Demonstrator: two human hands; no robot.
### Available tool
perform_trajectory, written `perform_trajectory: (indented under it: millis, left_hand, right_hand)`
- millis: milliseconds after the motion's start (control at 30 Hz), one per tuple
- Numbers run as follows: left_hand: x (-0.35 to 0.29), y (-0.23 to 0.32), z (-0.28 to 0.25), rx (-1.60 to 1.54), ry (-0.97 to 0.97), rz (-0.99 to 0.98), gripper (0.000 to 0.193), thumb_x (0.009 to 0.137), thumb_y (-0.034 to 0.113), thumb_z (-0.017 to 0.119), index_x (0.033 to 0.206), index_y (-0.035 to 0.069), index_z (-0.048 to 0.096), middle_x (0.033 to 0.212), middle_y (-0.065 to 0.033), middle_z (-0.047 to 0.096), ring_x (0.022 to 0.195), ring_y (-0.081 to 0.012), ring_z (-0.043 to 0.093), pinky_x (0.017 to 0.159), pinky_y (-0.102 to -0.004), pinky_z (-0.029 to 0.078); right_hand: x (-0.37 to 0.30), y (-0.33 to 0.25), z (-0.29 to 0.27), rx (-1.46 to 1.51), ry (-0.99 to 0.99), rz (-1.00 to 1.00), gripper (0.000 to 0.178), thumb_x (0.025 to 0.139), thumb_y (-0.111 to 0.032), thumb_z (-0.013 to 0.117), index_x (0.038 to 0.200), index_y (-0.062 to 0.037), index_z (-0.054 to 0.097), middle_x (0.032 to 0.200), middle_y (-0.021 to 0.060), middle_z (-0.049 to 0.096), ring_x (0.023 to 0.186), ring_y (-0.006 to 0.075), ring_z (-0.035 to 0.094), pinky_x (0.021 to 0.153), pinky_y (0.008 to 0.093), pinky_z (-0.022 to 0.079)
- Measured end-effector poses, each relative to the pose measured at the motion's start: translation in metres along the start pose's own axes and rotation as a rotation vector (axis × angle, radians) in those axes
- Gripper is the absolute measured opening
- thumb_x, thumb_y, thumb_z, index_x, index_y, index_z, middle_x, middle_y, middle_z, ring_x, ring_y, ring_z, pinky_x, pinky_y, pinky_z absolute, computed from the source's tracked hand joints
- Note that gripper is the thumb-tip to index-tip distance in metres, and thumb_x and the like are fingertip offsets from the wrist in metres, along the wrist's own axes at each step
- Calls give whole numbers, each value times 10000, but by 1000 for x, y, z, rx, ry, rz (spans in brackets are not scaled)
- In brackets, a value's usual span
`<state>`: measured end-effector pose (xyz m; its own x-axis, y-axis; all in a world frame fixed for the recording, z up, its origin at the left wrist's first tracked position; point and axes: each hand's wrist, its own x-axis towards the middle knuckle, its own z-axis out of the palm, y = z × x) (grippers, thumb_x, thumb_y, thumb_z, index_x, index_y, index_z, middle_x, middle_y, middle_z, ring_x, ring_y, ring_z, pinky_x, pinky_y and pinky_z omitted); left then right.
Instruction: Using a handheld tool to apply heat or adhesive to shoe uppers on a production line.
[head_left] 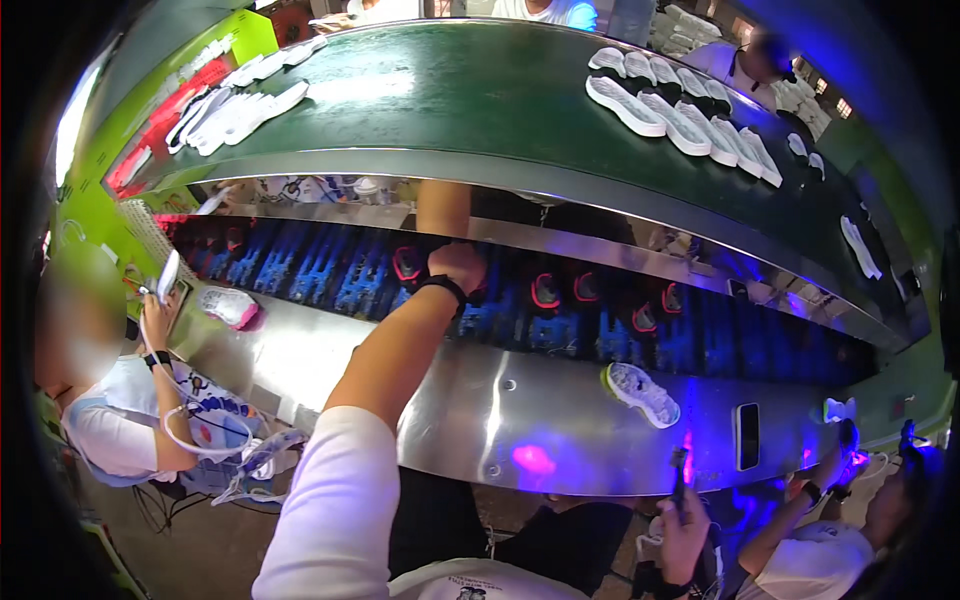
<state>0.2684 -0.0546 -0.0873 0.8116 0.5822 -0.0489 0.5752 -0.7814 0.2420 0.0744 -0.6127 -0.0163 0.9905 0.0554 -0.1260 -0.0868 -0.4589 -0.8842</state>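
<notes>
- Far left of the lit belt (330, 280): a co-worker's hand (160, 300) holds up a pale sole. A pink-and-white sole (230, 305) lies on the steel tabletop (500, 420) just beside it.
- Above the lit belt: a green upper belt (480, 100) carries rows of white soles (680, 115).
- Left hand (457, 265), black wristband, reaches over the tabletop onto the lit belt. It is touching or just beside a pink-rimmed sole (407, 263). Fingers are curled away from the camera, so I cannot tell whether the grip is closed on anything.
- Right of that hand, on the lit belt: more pink-rimmed soles (545, 290), apparently still to be handled.
- In front of the lit belt: one green-rimmed sole (640, 392) lies tread up on the tabletop, probably already taken off.
- Right hand (685, 530) is low, below the tabletop edge, grip clamped round a dark tool (680, 468).
- Further right: a dark flat slab (747, 435) lies on the tabletop, with another co-worker's hands (840, 465) beyond it.
- Judgement: early to midway, with most of the soles on the lit belt untouched.
</notes>
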Motion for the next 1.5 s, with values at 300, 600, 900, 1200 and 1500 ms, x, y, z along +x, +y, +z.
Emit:
perform_trajectory:
  millis: [300, 600, 900, 1200, 1500]
  left_hand:
    - [-53, 74, 16, -116, 400, 724, 786, 747, 500, 796, 1293, -13, 557, 1312, -261, 577, 1235, -423, 553, 989, -490, 512]
    - [-72, 89, 31, -191, 287, 464, 684, 626, 266, 839, 1221, 14, 617, 1231, -204, 544, 1129, -421, 537, 964, -481, 508]
    - [-79, 163, 29, 75, 299, 564, 923, 616, 349, 879, 1374, 22, 466, 1365, -218, 492, 1265, -414, 491, 1011, -505, 488]
    - [-109, 159, 19, -183, 95, 641, 802, 621, 280, 856, 1333, 50, 565, 1357, -206, 515, 1242, -424, 494, 1080, -482, 447]
    - [-332, 59, -59, -67, -197, 1034, 774, 702, 249, 797, 1393, 77, 494, 1338, -195, 523, 1161, -409, 569, 952, -498, 540]
  right_hand:
    - [0, 29, 45, 138, -9, 75, 340, 943, -32, 639, 1279, 11, 611, 791, -9, 616, 618, 49, 512, 537, 212, 402]
    - [-6, 11, 38, 258, -73, 123, 340, 939, -33, 648, 1276, 4, 614, 816, -2, 642, 619, 45, 533, 528, 203, 413]
    - [-8, 31, 10, 289, -3, 88, 383, 928, -40, 673, 1301, 13, 606, 818, 3, 640, 648, 58, 566, 573, 219, 457]
    - [-23, 46, -2, 387, 1, 23, 321, 967, -94, 688, 1259, 21, 623, 792, -6, 630, 633, 55, 563, 563, 220, 453]
    - [-13, 41, 19, 159, -13, -203, 397, 943, -10, 664, 1334, 28, 607, 1050, 73, 711, 866, 107, 656, 788, 277, 541]
